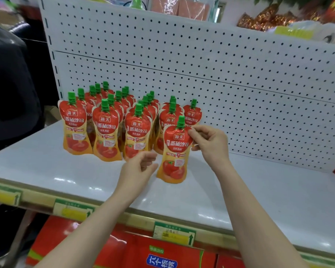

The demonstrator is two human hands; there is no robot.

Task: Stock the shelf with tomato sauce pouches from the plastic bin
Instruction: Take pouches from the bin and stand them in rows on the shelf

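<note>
Two hands on one pouch (174, 151): left hand (140, 168) loosely open just beside its lower edge, right hand (208, 145) pinching its top corner. Pouch upright on shelf (259, 190), heading the rightmost of the stocked rows (104, 132). Pegboard (220, 64) behind.

bare shelf (259, 190) right, pouch rows (112, 120) crowding back left

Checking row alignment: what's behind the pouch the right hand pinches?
A row of tomato sauce pouches and a single pouch beside it; the held pouch hides their lower parts.
</note>
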